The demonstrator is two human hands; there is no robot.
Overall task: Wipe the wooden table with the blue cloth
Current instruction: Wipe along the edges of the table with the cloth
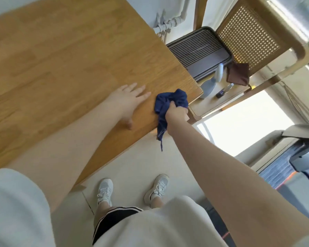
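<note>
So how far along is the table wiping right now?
Done: the right hand grips the bunched dark blue cloth and has it on the wooden table by its near right corner. In hand: the left hand rests flat on the tabletop beside it. Left: one picture shows no wiped patch, so probably most of the broad surface to the left.

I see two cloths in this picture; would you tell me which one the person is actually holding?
The blue cloth, bunched in the right hand at the wooden table corner. The brown cloth lies untouched on the chair beyond, while the left hand rests flat on the table.
</note>
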